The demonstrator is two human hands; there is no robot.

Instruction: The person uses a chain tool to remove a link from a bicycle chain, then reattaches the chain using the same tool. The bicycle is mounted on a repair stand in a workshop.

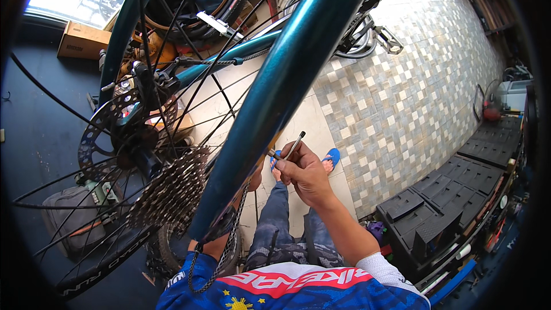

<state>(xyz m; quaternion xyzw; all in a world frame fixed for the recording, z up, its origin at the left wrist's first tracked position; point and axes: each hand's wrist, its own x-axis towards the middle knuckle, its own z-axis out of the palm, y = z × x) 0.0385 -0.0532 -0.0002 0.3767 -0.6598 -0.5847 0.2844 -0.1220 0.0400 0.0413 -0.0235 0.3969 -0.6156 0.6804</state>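
Observation:
A teal bicycle frame tube slants across the middle of the view, close in front of me. My right hand is just right of it, fingers pinched on a thin metal rod with a dark tip. A short metal end shows between the fingertips and the tube; whether it belongs to the rod I cannot tell. Only a bit of my left hand appears past the tube, its fingers hidden. A chain hangs below. The cassette and brake rotor are to the left.
Wheel spokes and a rim fill the left side. A cardboard box and a grey bag are beyond them. Black storage bins line the right. A pedal stands out over the tiled floor.

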